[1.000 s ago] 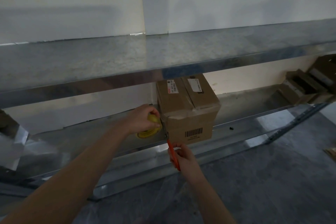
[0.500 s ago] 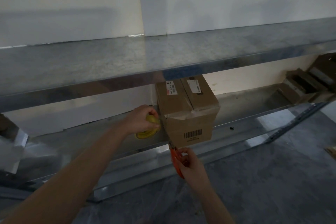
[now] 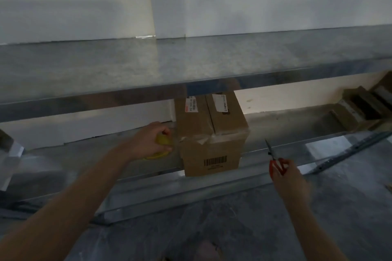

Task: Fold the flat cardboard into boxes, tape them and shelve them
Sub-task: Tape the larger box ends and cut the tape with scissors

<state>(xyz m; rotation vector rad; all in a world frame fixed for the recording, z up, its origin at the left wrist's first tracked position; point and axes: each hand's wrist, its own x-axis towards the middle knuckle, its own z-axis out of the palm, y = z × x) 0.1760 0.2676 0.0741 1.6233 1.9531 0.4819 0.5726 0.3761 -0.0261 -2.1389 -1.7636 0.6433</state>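
1. Scissors (image 3: 272,154) have moved. A second ago the right hand (image 3: 288,182) had them tucked in at the box's (image 3: 214,152) lower left front corner, right by the tape. Now that hand has swung out to about 4 o'clock of the box, well apart from it.
2. Left hand (image 3: 148,140) hasn't gone anywhere. It's parked at 9 o'clock of the box, just beside its left wall, same as before.
3. My read: the tape got snipped, so this box looks about done. It already sits on the lower shelf (image 3: 282,121) with its flaps down and tape across the front top edge. The tape looks a bit wrinkly at the corner, so it might want smoothing.
4. Left hand's fingers (image 3: 165,133) are curled over the yellow tape roll (image 3: 163,141), which rests on the shelf, so it's a full grip.
5. Right hand's fingers are wrapped round the red handles. The blades point up toward 11 o'clock and look closed, though it's dim and a bit blurry.
6. Other stuff: the upper shelf (image 3: 212,59) hangs over the back of the box, and some more cardboard pieces (image 3: 360,110) sit at 3 o'clock, far down the same shelf.
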